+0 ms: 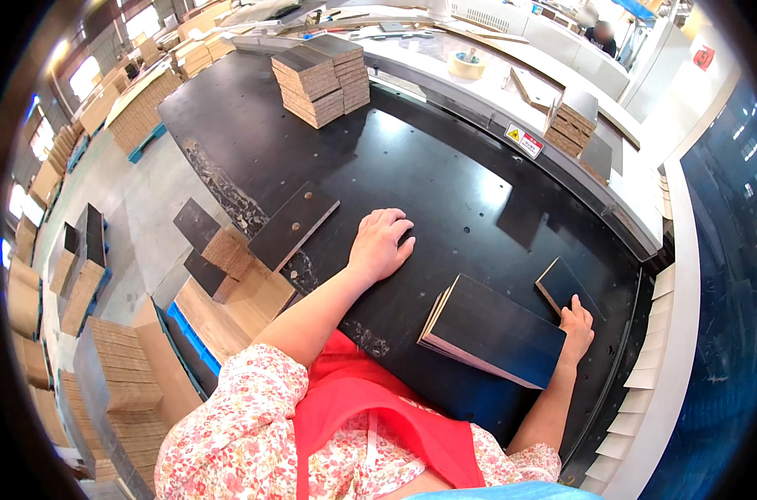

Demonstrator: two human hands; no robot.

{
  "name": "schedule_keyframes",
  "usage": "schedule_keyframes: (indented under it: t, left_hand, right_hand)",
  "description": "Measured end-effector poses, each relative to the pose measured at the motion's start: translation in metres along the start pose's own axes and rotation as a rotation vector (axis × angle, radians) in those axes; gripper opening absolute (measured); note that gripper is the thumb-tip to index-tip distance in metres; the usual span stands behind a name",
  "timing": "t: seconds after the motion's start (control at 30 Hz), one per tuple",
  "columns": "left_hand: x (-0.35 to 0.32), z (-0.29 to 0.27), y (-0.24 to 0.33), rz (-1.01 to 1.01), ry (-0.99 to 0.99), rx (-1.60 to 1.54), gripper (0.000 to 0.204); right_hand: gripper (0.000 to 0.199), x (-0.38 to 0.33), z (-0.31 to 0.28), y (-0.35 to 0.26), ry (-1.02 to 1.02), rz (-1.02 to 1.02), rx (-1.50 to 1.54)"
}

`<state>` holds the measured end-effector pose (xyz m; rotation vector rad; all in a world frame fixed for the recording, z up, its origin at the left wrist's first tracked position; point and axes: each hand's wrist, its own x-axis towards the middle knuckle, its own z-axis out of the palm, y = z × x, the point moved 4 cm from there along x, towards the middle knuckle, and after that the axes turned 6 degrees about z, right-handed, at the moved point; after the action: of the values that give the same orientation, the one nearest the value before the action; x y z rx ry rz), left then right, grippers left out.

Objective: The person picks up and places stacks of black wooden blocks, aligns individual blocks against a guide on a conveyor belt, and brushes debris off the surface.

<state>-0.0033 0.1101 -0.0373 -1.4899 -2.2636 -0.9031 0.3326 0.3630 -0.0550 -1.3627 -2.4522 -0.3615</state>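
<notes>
One stack of dark boards (491, 329) lies on the black tabletop (412, 167); the right hand (577, 321) grips its end, the left hand (381, 243) rests flat, empty. One single board (566, 283) lies beside.

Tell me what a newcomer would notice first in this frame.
First the big black worktable filling the centre, with the left hand resting flat on it. Just right of that, the right hand rests at the far end of a small stack of dark boards, beside a single dark board. A taller stack of cut boards stands at the table's far left corner.
</notes>
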Motion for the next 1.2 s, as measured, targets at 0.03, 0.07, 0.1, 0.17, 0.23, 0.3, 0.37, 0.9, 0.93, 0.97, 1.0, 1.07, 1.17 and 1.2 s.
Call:
schedule_keyframes:
  t: [0.03,0.07,0.1,0.17,0.23,0.3,0.37,0.9,0.93,0.97,1.0,1.07,1.17,1.2]
  left_hand:
    - [0.001,-0.001,0.000,0.000,-0.001,0.002,0.025]
    - [0.001,-0.001,0.000,-0.001,-0.003,0.004,0.025]
    - [0.000,-0.001,0.000,-0.006,-0.009,-0.002,0.026]
    - [0.001,0.000,-0.001,-0.012,-0.022,-0.015,0.026]
    - [0.000,-0.001,-0.001,-0.017,-0.029,-0.014,0.026]
    - [-0.001,-0.003,-0.002,-0.023,-0.033,-0.006,0.026]
    - [0.000,-0.002,-0.001,-0.016,-0.030,-0.008,0.026]
    - [0.002,0.003,0.000,-0.005,-0.032,0.019,0.028]
    - [0.002,0.002,0.001,-0.004,-0.036,0.024,0.029]
    - [0.002,0.003,0.000,-0.001,-0.035,0.024,0.029]
    - [0.003,0.004,-0.001,0.002,-0.034,0.023,0.029]
    - [0.003,0.004,-0.001,0.005,-0.030,0.028,0.028]
    - [0.002,0.002,0.000,0.010,-0.037,0.029,0.028]
    - [0.002,0.003,-0.001,0.012,-0.031,0.032,0.028]
  right_hand:
    - [0.013,0.000,0.001,0.001,-0.002,0.018,0.007]
    - [0.013,0.000,0.003,0.003,-0.004,0.035,0.013]
    - [0.013,0.000,0.006,0.004,-0.007,0.052,0.020]
    - [0.013,0.000,0.011,0.010,-0.003,0.070,0.023]
    - [0.011,-0.001,0.010,0.008,0.003,0.083,0.031]
    - [0.010,0.001,0.003,0.000,0.011,0.091,0.045]
    - [0.009,0.001,0.005,0.002,0.075,0.051,0.103]
    - [0.012,0.005,0.016,0.001,0.130,0.012,0.330]
    - [0.012,0.004,0.017,0.002,0.129,0.020,0.330]
    - [0.012,0.004,0.017,0.002,0.128,0.028,0.330]
    - [0.013,0.004,0.017,0.002,0.116,0.039,0.333]
    - [0.013,0.004,0.016,0.001,0.109,0.048,0.337]
    - [0.014,0.003,0.007,-0.004,0.083,0.073,0.337]
    - [0.014,0.003,0.005,-0.006,0.072,0.083,0.337]
